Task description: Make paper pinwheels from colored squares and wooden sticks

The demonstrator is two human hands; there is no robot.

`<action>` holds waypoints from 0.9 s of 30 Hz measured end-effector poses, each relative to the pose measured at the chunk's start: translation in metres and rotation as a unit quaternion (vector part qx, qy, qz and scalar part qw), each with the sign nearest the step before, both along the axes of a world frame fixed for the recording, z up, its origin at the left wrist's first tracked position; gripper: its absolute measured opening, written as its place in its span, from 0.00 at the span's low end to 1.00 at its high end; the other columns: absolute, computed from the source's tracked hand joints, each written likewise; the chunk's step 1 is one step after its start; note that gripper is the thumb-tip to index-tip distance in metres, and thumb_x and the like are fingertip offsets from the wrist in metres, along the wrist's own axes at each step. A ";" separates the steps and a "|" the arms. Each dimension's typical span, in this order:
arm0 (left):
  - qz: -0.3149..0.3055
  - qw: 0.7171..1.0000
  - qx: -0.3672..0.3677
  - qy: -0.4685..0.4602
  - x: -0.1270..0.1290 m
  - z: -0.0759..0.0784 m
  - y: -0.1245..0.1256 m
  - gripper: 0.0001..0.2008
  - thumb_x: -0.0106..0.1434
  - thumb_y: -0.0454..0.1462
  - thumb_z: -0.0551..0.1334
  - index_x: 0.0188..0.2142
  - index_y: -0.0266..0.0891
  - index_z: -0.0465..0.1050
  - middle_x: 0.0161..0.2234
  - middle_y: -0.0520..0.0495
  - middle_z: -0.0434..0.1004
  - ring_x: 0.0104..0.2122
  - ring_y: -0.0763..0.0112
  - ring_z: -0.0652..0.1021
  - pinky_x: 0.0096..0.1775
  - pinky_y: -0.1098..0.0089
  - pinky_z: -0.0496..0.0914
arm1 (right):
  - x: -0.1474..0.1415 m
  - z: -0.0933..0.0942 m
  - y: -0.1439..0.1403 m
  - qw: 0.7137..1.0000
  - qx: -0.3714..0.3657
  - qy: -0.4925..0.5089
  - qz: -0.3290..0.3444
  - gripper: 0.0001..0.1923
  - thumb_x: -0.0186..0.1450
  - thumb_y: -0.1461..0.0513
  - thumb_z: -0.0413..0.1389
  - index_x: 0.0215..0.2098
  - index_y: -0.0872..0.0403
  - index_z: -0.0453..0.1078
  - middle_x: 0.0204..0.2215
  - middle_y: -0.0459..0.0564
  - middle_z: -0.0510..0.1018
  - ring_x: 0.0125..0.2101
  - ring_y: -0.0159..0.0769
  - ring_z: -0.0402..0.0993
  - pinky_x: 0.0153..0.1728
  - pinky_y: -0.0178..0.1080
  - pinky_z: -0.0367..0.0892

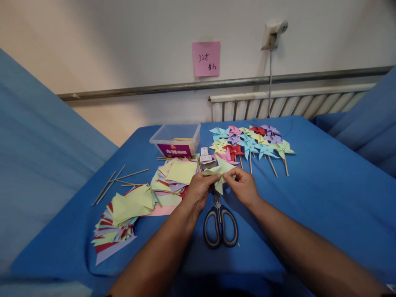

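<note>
Both hands hold a pale green paper pinwheel [223, 166] in the middle of the table. My left hand [199, 190] is closed on its left side, thumb near the centre. My right hand [243, 184] pinches it from the right, its thumb also close to the centre. No stick shows on this pinwheel. Just below lies a pair of dark-handled scissors [220, 225], blades pointing away and partly under the hands. Behind the left hand sit small white boxes [204, 154] and a stack of coloured paper squares [182, 172].
Finished pinwheels [247, 143] on sticks lie at the back right. A clear plastic box [176, 138] with sticks inside stands at the back. Fanned paper pieces [117, 222] and loose sticks [113, 181] lie to the left on the blue cloth [309, 185]. A pink note [206, 59] hangs on the wall.
</note>
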State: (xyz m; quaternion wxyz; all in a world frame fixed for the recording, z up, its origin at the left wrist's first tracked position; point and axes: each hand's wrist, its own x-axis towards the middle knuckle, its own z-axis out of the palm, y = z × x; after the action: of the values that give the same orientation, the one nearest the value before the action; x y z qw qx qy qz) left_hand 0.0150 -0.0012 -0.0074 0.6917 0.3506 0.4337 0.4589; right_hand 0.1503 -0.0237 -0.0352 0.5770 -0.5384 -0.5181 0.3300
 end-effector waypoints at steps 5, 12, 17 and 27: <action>-0.007 1.000 -0.011 0.012 -0.002 0.003 0.000 0.13 0.42 0.33 0.73 0.30 0.30 0.80 0.26 0.42 0.81 0.25 0.67 0.78 0.33 0.68 0.71 | 0.003 0.003 0.000 0.997 -0.016 0.068 0.012 0.12 0.56 0.53 0.63 0.33 0.52 0.72 0.27 0.44 0.75 0.25 0.32 0.67 0.28 0.35 0.63; -0.095 0.995 -0.029 0.027 -0.007 0.011 -0.002 0.14 0.42 0.31 0.69 0.32 0.29 0.80 0.27 0.40 0.81 0.25 0.65 0.78 0.34 0.66 0.71 | 0.021 0.021 0.004 0.961 -0.105 0.224 0.127 0.28 0.49 0.54 0.69 0.45 0.51 0.68 0.30 0.45 0.78 0.29 0.36 0.75 0.31 0.39 0.69; -0.150 0.984 -0.025 0.095 -0.010 0.012 -0.001 0.10 0.40 0.31 0.68 0.27 0.31 0.79 0.23 0.44 0.79 0.22 0.68 0.75 0.28 0.70 0.67 | 0.021 0.022 0.000 0.935 -0.163 0.223 0.222 0.27 0.45 0.56 0.71 0.40 0.51 0.68 0.26 0.43 0.79 0.24 0.36 0.75 0.26 0.37 0.68; -0.030 0.999 -0.021 0.030 -0.001 0.005 -0.004 0.11 0.45 0.36 0.73 0.29 0.35 0.76 0.25 0.49 0.77 0.25 0.74 0.74 0.31 0.73 0.67 | 0.001 0.010 0.006 0.940 -0.096 0.326 0.027 0.24 0.45 0.56 0.70 0.37 0.53 0.68 0.27 0.44 0.81 0.24 0.34 0.75 0.28 0.37 0.70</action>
State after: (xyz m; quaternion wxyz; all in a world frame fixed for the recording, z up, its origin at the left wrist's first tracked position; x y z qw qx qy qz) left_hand 0.0145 -0.0049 -0.0020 0.6991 0.3623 0.4527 0.4183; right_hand 0.1517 -0.0179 -0.0256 0.6507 -0.4398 -0.2822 0.5509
